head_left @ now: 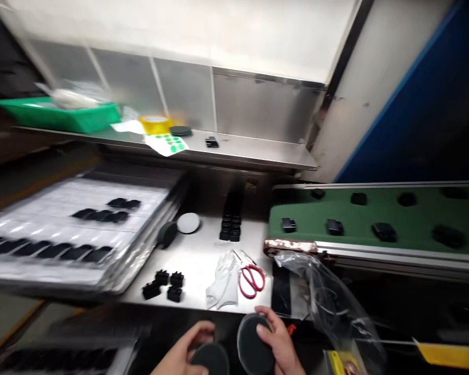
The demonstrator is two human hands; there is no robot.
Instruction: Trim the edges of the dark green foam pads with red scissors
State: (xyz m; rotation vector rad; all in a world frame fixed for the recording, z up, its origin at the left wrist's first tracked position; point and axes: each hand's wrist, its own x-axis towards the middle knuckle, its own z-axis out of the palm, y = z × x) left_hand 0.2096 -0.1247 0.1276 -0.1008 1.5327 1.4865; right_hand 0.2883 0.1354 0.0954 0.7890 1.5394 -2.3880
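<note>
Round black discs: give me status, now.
Left hand holding black disc. Right hand holding second black disc. Clear plastic bag to its right.

Round black disc point(252, 345), tilted, in right hand point(279, 345); matching disc point(210, 359), left hand point(183, 353)

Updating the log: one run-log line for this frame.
left hand holds black disc | right hand holds matching disc | nearby: red scissors, white glove

Bright light, glare on the steel shelf point(234, 148), blurred upper left (edges warped), dim lower right
</note>
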